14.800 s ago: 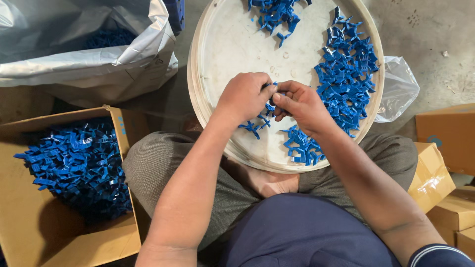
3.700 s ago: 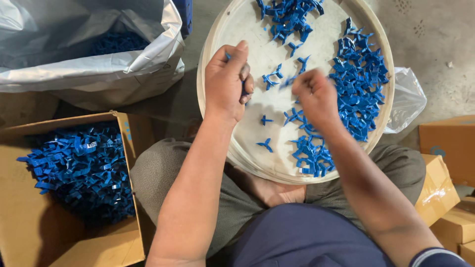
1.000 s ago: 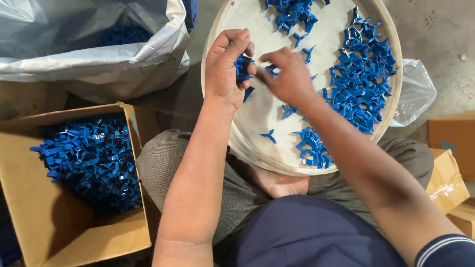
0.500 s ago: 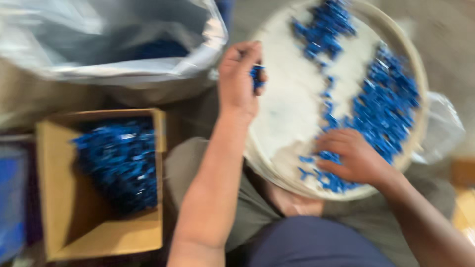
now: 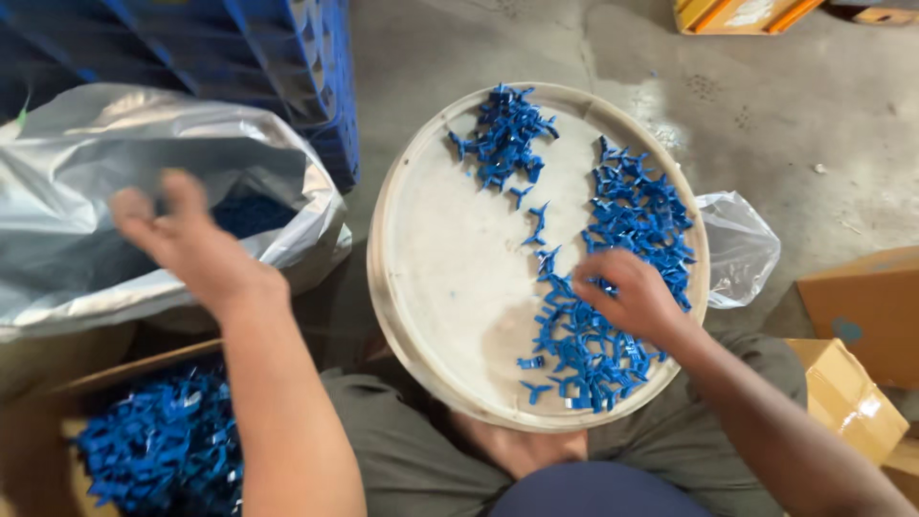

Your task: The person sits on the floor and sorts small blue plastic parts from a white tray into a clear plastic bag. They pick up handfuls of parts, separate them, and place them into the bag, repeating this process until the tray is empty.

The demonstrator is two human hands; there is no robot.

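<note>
Lap: your legs are folded under the round tray (image 5: pixel 412 316); its near rim rests over them.
Box: a cardboard box (image 5: pixel 144 356) at your near left holds a heap of blue plastic pieces (image 5: pixel 163 450), about filling the part in view.
Right hand: your right hand (image 5: pixel 627 297) lies palm down on the loose blue pieces (image 5: pixel 584 349) at the right of the tray. The fingers are curled into the pile; whether they grip any I cannot tell.
Left hand: your left hand (image 5: pixel 191 244) is out over the silver bag (image 5: pixel 124 182), blurred, fingers spread wide. Nothing shows in it.
Tray: pieces lie in a band down the right side, with a smaller cluster (image 5: pixel 503 139) at the far edge and a few strays between. The left half is bare.
Bag: its mouth is open, with blue showing inside.
Progress, as a judgement: the box looks well stocked, but a good share of pieces is left on the tray, so the work looks somewhere in the middle.
Beyond: a blue crate (image 5: pixel 287 67) behind the bag, concrete floor (image 5: pixel 814 115), and a clear plastic bag (image 5: pixel 737 249) just beside the tray's right rim.
</note>
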